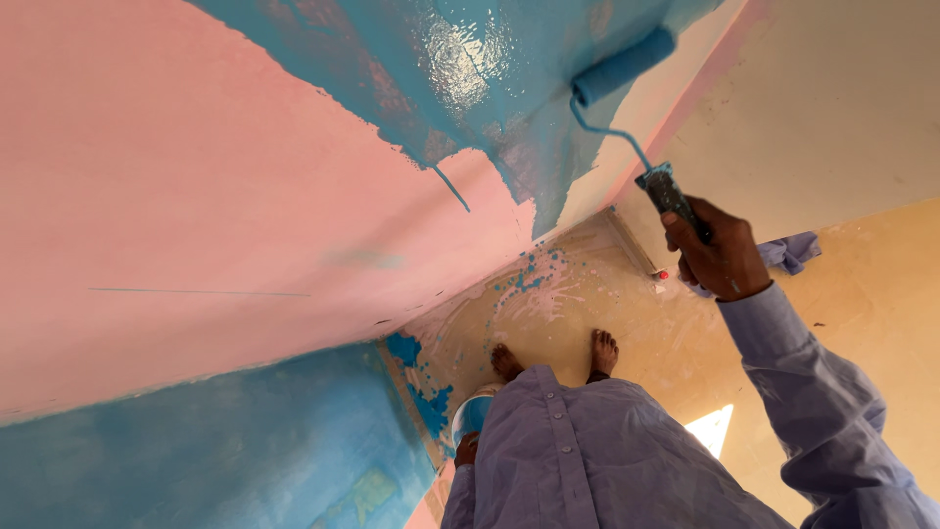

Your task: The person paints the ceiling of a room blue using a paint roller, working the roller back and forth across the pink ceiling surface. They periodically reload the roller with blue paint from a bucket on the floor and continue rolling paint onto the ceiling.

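Pink wall (196, 196) | R hand (720, 257) grips roller (624, 65) (blue) | L hand (466, 450) at bucket (474, 411)

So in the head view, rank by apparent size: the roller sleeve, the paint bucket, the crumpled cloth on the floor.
1. Roller sleeve, though it is nearest the camera.
2 and 3. Cloth and bucket look alike; the shirt hides part of the bucket, so no ranking.

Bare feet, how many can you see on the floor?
2: the left foot and the right foot stand side by side on the paint-spattered floor, just above the shirt hem; heels are hidden.
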